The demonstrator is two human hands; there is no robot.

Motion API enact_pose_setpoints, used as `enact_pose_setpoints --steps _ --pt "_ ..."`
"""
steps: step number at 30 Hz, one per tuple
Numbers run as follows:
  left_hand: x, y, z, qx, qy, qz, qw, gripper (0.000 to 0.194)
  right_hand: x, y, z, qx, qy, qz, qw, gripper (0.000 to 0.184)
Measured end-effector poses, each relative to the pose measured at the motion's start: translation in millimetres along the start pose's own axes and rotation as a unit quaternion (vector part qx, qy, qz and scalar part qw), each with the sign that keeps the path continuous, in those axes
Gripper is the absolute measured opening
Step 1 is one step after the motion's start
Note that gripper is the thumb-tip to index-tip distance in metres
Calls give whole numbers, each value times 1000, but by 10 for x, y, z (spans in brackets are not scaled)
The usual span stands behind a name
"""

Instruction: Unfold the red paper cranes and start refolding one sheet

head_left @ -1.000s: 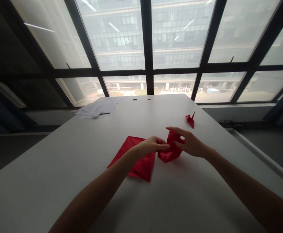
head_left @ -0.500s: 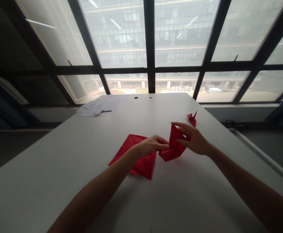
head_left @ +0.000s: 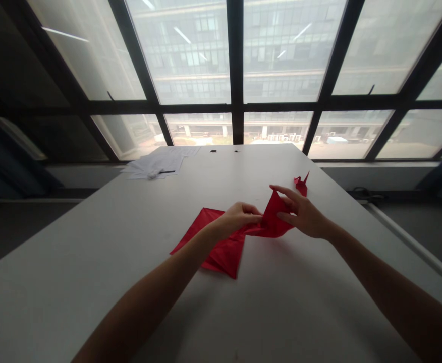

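Observation:
A partly folded piece of red paper [head_left: 269, 222] is held above the grey table [head_left: 130, 262] between both hands. My left hand [head_left: 235, 219] pinches its left end with closed fingers. My right hand [head_left: 300, 214] grips its right side, thumb and fingers on the raised flap. Flat sheets of red paper [head_left: 217, 247] lie on the table under my left wrist. A small finished red origami crane [head_left: 301, 184] stands just beyond my right hand.
White papers with a dark pen [head_left: 155, 165] lie at the table's far left corner. Two small dark holes [head_left: 224, 150] mark the far edge. Large dark-framed windows [head_left: 236, 75] stand behind the table. The table's right edge [head_left: 361, 212] runs close to my right arm.
The folded piece has been pulled wider and flatter between my hands. My right hand has moved slightly up and to the right; my left hand has stayed near the flat sheets.

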State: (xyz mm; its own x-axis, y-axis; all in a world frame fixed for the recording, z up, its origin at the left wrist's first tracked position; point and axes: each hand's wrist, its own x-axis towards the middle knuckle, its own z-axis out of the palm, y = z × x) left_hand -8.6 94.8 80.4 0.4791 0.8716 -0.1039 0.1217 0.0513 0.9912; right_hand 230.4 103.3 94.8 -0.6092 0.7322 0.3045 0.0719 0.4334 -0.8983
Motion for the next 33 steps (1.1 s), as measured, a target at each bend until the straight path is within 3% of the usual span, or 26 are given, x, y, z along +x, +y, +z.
enact_pose_setpoints --steps 5,9,12,16,22,27,33 --pt "27 29 24 34 33 43 998 42 10 19 1 -50 34 -2 998 72" --pt "-32 137 44 155 51 83 983 50 10 33 28 -138 126 -20 982 70" --pt "-88 199 78 228 42 95 968 42 12 27 59 -158 157 -29 974 69" --pt "-81 183 99 238 61 97 965 31 15 11 53 -113 157 -32 981 70" --pt "1 107 15 195 67 102 973 46 16 59 -89 -16 132 -38 990 76" --pt "-3 123 -53 177 52 97 978 31 21 153 -221 45 96 -27 994 75" --pt "9 124 -89 222 59 105 968 20 42 229 -268 31 98 -1 995 70"
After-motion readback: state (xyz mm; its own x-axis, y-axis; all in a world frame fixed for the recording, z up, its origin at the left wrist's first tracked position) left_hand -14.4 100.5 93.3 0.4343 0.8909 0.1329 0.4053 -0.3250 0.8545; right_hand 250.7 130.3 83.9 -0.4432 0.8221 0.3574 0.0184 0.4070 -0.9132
